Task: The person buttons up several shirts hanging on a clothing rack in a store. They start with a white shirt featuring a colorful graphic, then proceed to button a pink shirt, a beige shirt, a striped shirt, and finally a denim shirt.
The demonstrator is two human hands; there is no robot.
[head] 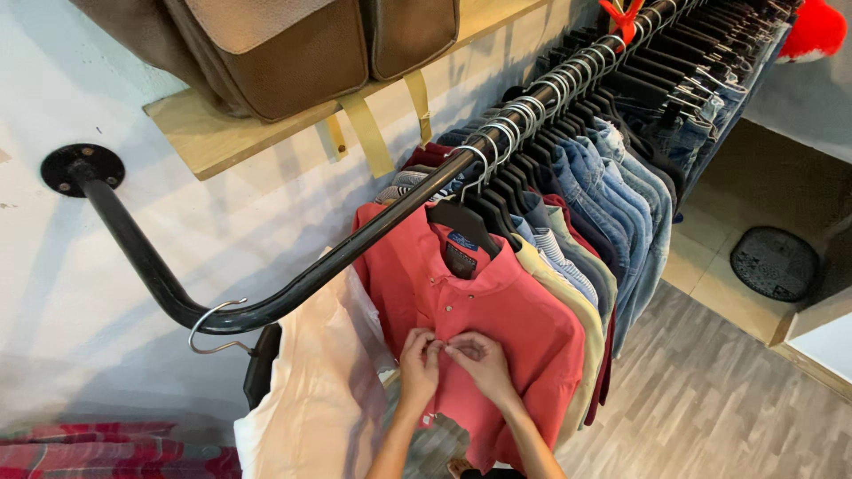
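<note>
Clothes rail (355, 253): black pipe fixed to the wall, carrying a long row of hangers. Coral shirt (497, 310): hangs at the near end on a black hanger (461, 222), front facing the wearer, between a cream garment (311, 390) and a beige shirt (568, 310). Left hand (419, 362) and right hand (484, 359): fingertips pinched together on the placket at mid-chest, touching each other. Buttoning goes best with the placket edges aligned flat, one grip steadying the buttonhole, the fabric unpulled.
</note>
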